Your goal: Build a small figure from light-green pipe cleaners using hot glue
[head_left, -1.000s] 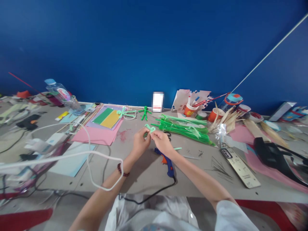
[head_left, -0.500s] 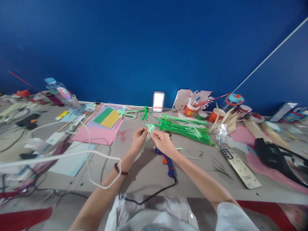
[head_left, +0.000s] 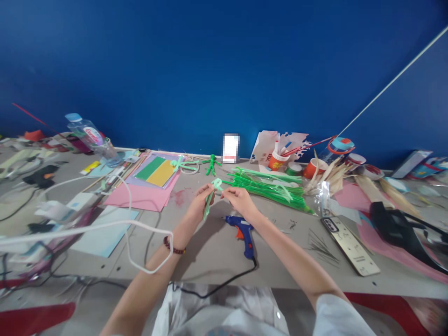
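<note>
Left grip (head_left: 202,198) pinching looped mint pipe cleaner (head_left: 207,208), partly hidden; right grip (head_left: 241,199) nearby, cannot tell

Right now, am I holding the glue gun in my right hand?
No, the blue glue gun lies on the table, nearer you than your right hand.

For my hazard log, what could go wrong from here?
The blue plastic glue gun lies near the right hand and might get bumped. Its black cord loops past the grey table's front edge and could snag. The mint fuzzy stem in the left hand might loosen at its loop.
</note>
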The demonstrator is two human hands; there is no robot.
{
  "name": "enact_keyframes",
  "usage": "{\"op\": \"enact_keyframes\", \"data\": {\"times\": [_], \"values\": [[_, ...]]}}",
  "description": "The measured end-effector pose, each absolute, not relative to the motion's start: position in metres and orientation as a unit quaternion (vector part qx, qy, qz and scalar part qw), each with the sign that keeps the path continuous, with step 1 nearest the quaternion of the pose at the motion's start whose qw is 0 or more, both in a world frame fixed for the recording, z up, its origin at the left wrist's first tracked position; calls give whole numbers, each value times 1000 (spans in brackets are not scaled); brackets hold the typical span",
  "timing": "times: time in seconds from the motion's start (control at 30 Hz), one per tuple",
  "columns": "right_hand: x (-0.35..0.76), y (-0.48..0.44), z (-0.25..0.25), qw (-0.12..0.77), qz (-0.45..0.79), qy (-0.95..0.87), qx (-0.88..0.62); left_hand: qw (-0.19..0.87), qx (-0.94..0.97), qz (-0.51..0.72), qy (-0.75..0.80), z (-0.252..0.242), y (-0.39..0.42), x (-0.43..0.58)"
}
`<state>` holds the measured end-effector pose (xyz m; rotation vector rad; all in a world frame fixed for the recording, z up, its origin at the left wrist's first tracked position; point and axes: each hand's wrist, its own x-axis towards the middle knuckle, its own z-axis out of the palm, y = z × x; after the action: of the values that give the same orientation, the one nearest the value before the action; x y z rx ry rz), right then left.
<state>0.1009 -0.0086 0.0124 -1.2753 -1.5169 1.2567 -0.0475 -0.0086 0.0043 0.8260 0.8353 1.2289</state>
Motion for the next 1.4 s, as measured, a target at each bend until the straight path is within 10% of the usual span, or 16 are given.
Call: {"op": "enact_keyframes", "data": {"times": [0.9,1.4], "values": [[107,-2,22,436,616,-519,-401,772,340,468,262,5,-17,-42],[100,-9,31,512,527,-488,-471,445,532,577,430,-6,-16,-36]]}}
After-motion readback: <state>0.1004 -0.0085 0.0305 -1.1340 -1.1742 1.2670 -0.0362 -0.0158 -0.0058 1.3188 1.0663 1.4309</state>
